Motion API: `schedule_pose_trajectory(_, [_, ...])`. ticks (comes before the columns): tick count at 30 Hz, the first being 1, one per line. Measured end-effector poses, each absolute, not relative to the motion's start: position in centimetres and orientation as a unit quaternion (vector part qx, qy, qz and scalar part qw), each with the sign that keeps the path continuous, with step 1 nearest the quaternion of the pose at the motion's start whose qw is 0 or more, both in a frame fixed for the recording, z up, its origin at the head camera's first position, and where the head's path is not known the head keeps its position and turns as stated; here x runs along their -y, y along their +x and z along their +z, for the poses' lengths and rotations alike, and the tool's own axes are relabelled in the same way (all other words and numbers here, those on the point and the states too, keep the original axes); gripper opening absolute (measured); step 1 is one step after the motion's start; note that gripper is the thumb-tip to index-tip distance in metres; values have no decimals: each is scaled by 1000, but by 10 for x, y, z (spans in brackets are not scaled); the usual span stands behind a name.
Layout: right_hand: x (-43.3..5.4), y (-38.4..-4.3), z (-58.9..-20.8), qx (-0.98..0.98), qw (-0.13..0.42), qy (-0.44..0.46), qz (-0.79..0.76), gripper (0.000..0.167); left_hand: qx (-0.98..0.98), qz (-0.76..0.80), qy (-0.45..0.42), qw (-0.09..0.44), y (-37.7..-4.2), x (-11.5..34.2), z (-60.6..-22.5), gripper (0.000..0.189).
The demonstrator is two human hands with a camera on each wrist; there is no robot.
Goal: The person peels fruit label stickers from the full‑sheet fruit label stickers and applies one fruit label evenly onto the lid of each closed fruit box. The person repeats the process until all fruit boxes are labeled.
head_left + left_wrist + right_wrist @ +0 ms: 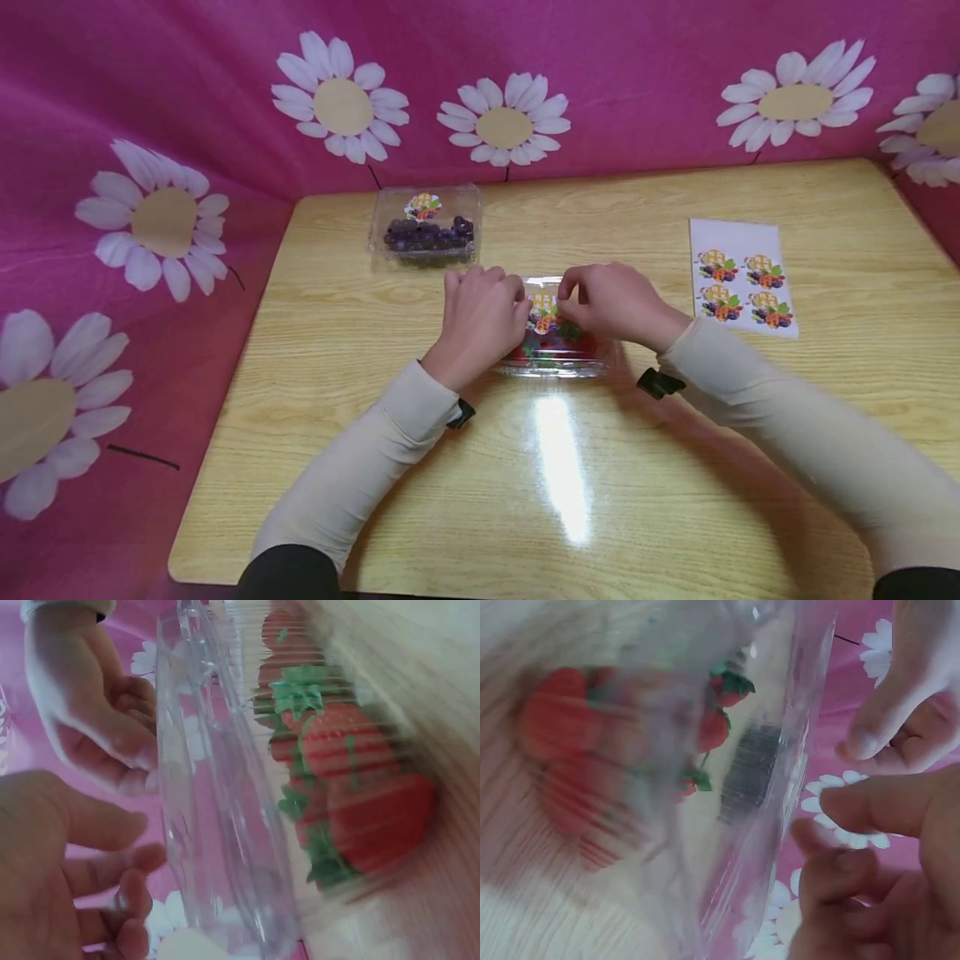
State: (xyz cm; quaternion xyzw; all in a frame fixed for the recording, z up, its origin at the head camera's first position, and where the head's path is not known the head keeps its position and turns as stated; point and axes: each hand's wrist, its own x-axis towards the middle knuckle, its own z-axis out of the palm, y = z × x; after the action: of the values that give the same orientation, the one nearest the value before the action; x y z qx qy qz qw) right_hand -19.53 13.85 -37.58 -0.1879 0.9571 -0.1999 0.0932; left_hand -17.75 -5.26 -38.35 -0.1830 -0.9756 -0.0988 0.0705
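Note:
A clear plastic clamshell box [551,362] stands shut on the table, with red strawberries [371,802] and green leaves showing through its wall. On its lid lies a round fruit-print sticker [542,315]. From the left, my left hand [487,321] reaches over the lid with fingertips at the sticker's edge; the left wrist view shows a gap between its thumb and bent forefinger. Opposite it, my right hand [615,300] has its fingertips at the sticker's right edge. Its fingers [832,874] are bent, the thumb apart from the forefinger, close to the lid.
Behind the left hand stands another clear box [382,204] of dark grapes [431,235], with the same kind of sticker on its lid. A white sheet [712,233] bearing several fruit stickers lies at the right. Pink flowered cloth [615,83] hangs behind the wooden table [315,317].

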Motion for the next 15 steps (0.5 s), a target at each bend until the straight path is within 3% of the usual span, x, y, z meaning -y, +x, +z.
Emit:
schedule_pose_trajectory(8, [-147, -179, -395, -929, -55, -318, -182, 21, 953, -66, -282, 82, -165, 69, -395, 27])
schedule_pose_trajectory(15, [-151, -173, -408, -926, -55, -317, -200, 28, 952, -70, -294, 51, -162, 68, -405, 43])
